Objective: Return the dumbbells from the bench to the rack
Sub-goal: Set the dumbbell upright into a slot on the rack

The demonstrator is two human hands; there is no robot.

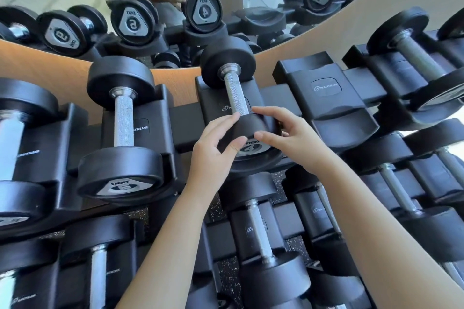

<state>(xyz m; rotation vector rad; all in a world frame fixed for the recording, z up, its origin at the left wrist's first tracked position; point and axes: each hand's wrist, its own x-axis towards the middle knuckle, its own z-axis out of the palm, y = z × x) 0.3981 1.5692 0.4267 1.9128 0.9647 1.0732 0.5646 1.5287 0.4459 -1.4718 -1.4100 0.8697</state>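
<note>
My left hand [216, 144] and right hand [291, 133] clasp the black rubber steel-handled dumbbell [236, 98] by its near head. Probably squaring it so the black plastic rack cradle [209, 98] stops it rolling.

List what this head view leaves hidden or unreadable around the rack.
Bench: outside the head view, so any dumbbells left there are unseen.
4 dumbbell end plate: partly covered by the left hand thumb and the right hand.
Far-left dumbbell: cut by the left edge, number unreadable.
Far-right dumbbell: end plate blurred, cut by the right edge.
Lower rack tier: partly behind both forearms.
</note>
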